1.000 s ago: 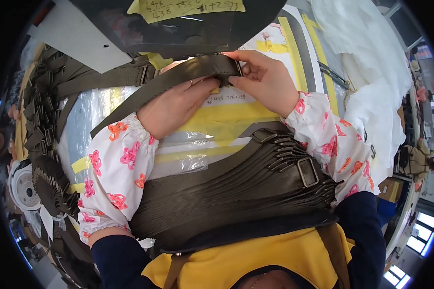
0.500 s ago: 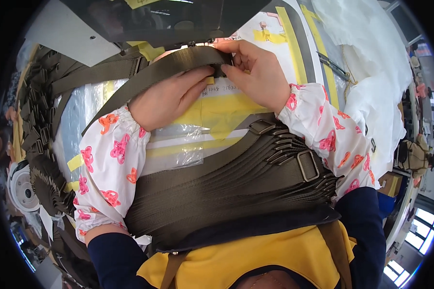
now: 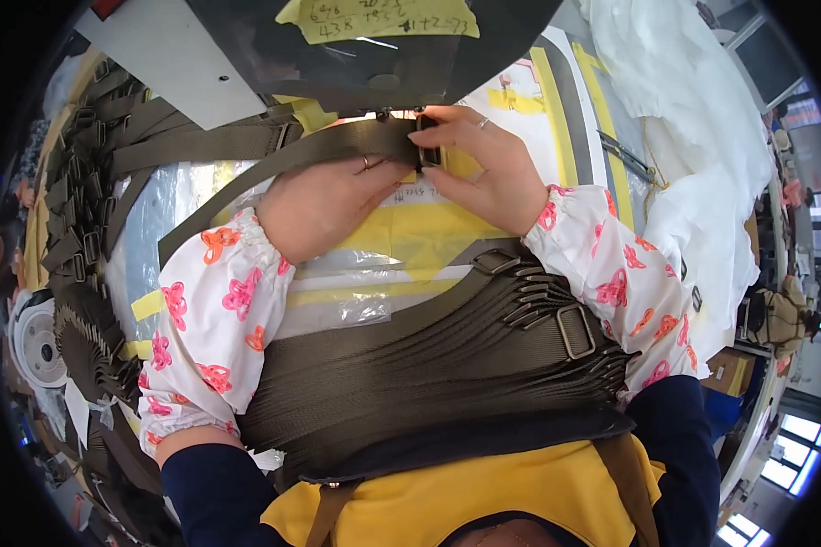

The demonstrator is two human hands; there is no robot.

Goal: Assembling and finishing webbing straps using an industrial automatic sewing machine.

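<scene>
An olive-brown webbing strap [image 3: 337, 143] arches across the work surface, its right end just below the dark machine head [image 3: 246, 56]. My left hand [image 3: 324, 208] is closed on the strap near that end, with its fingertips hidden behind the webbing. At the end sits a dark slide buckle [image 3: 430, 146], pinched between the thumb and fingers of my right hand [image 3: 491, 173]. In front of my body lies a thick fanned stack of similar straps [image 3: 374, 374], with metal slide buckles [image 3: 576, 332] along its right side.
More buckled straps [image 3: 77, 201] are heaped at the left, near a white round wheel [image 3: 41, 349]. Yellow tape [image 3: 429, 223] and clear film cover the surface. Tweezers [image 3: 625, 155] lie at the right, beside white sheeting [image 3: 693, 128].
The buckle now shows upright between my right fingers; before, it was hidden. My left hand and the strap end have shifted slightly right, and the strap's arch sits flatter.
</scene>
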